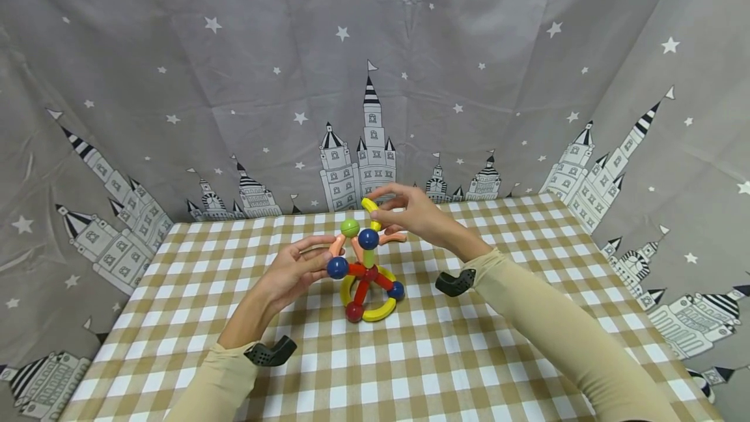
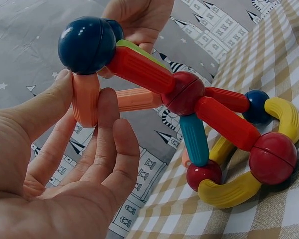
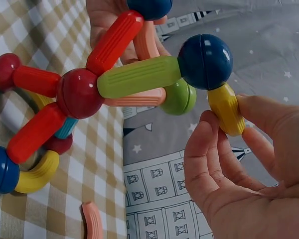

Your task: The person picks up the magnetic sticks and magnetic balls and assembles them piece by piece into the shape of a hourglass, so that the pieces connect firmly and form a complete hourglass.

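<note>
A magnetic ball-and-stick structure stands on the checked tablecloth, with a red centre ball and straight red, green, teal and salmon sticks around it. Its base is a ring of yellow curved sticks joined by balls. My left hand pinches a salmon curved stick under the left blue ball, between thumb and fingers. Higher up, my right hand pinches a yellow curved stick whose end meets the upper blue ball. A green ball sits behind, between the hands.
One loose salmon curved stick lies on the cloth behind the structure, near my right hand. The brown-and-white checked tablecloth covers the table, and a grey curtain printed with castles and stars hangs at its back edge.
</note>
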Demonstrator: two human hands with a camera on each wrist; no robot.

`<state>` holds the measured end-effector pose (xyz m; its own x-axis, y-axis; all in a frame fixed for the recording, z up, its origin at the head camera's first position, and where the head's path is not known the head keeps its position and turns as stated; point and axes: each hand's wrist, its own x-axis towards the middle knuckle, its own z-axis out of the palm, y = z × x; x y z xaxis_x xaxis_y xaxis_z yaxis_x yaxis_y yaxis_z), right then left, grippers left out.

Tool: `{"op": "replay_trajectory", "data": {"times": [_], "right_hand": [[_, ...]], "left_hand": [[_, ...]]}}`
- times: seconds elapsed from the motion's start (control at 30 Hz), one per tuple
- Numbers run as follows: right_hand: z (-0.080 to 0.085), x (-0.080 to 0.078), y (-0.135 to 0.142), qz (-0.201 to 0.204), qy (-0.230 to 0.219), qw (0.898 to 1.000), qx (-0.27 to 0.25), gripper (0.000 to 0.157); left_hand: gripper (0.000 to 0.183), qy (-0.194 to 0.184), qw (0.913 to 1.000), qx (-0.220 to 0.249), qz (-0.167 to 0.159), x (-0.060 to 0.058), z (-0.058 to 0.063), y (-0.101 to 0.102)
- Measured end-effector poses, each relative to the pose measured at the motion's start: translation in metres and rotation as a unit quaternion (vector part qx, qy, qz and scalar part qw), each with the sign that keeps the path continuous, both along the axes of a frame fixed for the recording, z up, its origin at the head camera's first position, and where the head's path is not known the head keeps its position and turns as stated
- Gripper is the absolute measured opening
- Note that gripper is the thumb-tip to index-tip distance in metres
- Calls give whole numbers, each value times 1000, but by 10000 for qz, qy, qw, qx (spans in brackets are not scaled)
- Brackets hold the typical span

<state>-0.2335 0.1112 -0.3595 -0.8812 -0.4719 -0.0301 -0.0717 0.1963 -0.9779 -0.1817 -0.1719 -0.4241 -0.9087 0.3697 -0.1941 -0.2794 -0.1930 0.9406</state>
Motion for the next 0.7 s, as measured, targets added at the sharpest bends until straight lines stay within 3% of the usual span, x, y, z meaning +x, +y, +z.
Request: {"op": "replay_trajectory", "data": {"times": [0.23,0.53,0.7], "right_hand": [[-1,-3,2,15,-184,9998,114,34],[-2,-13,9,530,-613,9965,221,26],[-3,-17,12,685,-612,9949,409,27]], "left_hand": [[41,-7,10000,7,-1,-1,0,0],[40,2,10000,19,-38,-1,0,1],[42,-4,10000,-9,-19,-2,2,2]]}}
